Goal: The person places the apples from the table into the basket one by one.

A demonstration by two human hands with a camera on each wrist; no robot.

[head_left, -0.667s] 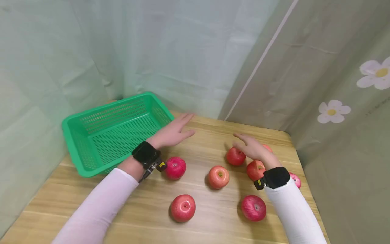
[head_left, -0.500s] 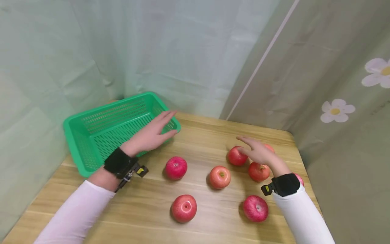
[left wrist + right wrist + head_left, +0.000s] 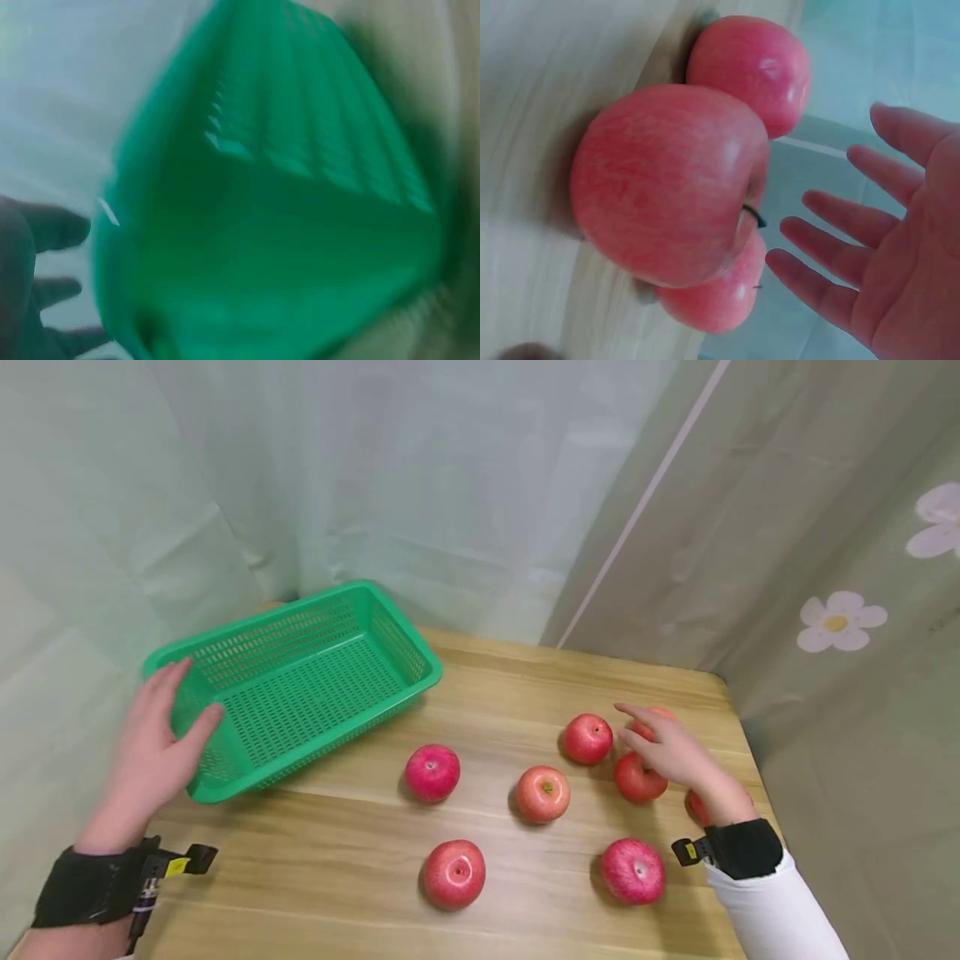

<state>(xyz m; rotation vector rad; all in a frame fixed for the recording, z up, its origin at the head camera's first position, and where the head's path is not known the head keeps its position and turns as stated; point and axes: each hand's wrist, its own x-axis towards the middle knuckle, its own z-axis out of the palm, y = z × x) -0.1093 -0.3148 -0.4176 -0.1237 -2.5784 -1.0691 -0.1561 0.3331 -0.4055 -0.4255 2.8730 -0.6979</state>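
Observation:
My left hand [image 3: 155, 747] hovers at the near left end of a green plastic basket [image 3: 345, 735], fingers spread and holding nothing. In the left wrist view its fingers [image 3: 56, 225] show beside the blurred basket wall [image 3: 300, 97]; contact with the rim cannot be told. Over the apples on the right is my right hand [image 3: 675, 750], fingers extended, nothing in it. Below that hand lies a red apple [image 3: 640, 778], partly covered by it. Another red apple [image 3: 588, 739] sits just left of its fingertips. In the right wrist view, a large apple [image 3: 667, 180] stands apart from the fingers.
On the wooden table [image 3: 337, 877] lie more apples: a dark pink one [image 3: 432, 773], a pale red one [image 3: 542, 794], a red one in front [image 3: 453, 874] and a streaked one [image 3: 633, 871]. Curtains [image 3: 465, 502] hang close behind the table.
My left hand has swept left across the basket, from its right end to its left end. My right hand has shifted slightly right and down. The apples stay in place.

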